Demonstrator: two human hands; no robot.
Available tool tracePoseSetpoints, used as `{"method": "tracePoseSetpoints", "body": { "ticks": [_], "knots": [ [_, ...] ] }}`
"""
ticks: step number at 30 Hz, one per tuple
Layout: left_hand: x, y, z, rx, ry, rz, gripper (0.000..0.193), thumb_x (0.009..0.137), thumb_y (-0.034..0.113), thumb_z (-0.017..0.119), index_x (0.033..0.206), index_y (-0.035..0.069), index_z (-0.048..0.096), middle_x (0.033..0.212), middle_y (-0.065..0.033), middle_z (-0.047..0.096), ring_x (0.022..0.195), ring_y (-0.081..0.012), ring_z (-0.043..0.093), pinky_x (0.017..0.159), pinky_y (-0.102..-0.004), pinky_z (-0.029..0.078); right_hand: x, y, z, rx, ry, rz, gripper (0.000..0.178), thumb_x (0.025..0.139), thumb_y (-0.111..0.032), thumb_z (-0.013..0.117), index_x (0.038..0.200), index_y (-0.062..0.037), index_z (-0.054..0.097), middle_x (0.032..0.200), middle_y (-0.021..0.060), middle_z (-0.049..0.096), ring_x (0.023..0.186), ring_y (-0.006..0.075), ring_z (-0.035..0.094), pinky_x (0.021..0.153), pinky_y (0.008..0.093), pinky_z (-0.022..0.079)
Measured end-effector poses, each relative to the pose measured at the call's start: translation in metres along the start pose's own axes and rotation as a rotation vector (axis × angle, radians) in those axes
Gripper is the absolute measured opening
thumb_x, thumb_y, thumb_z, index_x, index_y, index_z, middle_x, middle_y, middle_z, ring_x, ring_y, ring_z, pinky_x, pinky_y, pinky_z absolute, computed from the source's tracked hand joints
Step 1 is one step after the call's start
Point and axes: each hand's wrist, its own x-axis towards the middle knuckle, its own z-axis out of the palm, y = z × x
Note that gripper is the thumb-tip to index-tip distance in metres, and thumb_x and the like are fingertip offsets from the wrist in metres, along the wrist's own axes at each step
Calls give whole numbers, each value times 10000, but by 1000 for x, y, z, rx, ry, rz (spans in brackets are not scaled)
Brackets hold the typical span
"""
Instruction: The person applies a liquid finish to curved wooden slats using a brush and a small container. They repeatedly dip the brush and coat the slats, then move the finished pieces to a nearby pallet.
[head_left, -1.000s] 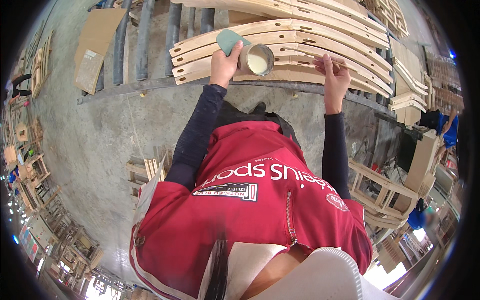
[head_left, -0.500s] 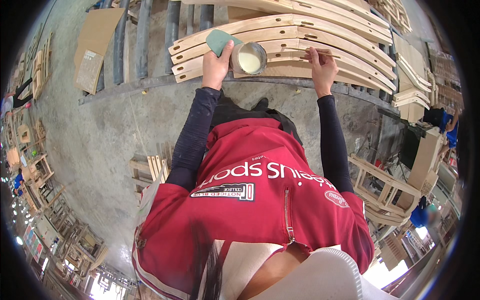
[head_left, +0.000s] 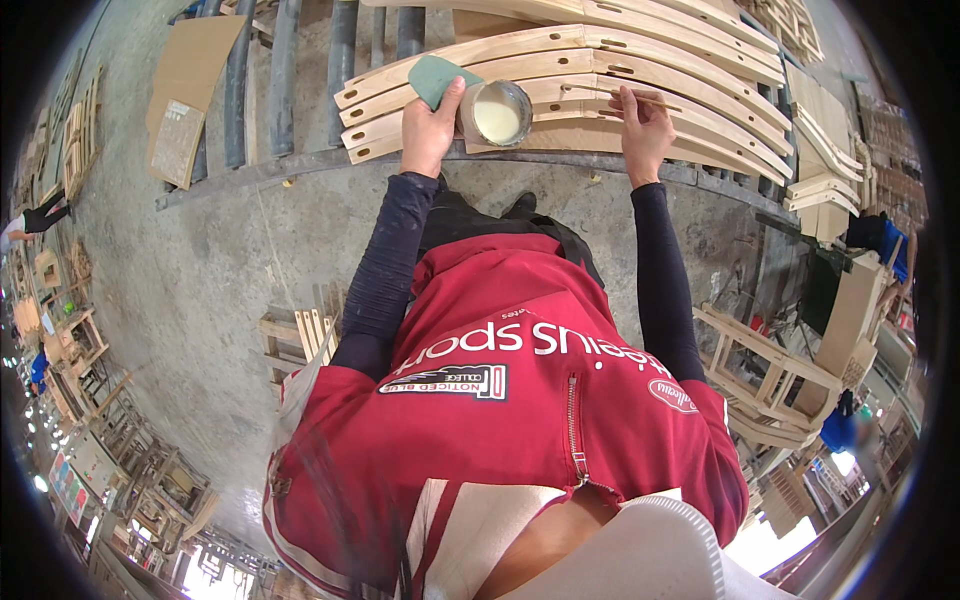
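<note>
Head view (wide fisheye) faces down past the jacket (head_left: 510, 430).

Wht lettering (head_left: 484, 339) on red jkt (head_left: 520, 430)

Between the cup (head_left: 471, 118) and the right hand (head_left: 646, 135) there is a passage above the wooden slats (head_left: 560, 66) — only the thin stick (head_left: 658, 103) reaches into it; leftward, the green flat piece (head_left: 432, 80) obstructs.
</note>
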Motion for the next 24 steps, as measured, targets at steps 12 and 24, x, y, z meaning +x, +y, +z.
{"method": "tracePoseSetpoints", "body": {
  "ticks": [12, 24],
  "knots": [
    [2, -4, -6, 25, -12, 7, 397, 923, 362, 660, 1020, -22, 681, 905, -63, 684, 736, -106, 656, 591, -274, 579, -4, -1, 8, -440, -31, -204, 153, 917, -172, 681, 909, -33, 616, 790, 61, 726, 750, 124, 720, 665, 241, 534],
    [0, 2, -10, -13, 40, -33, 409, 920, 356, 664, 942, -51, 692, 809, -78, 684, 653, -125, 651, 536, -280, 560, -8, -5, 10, -514, -40, -318, 134, 909, -195, 678, 865, -86, 615, 732, 43, 706, 690, 147, 710, 607, 279, 503]
  ]
}}
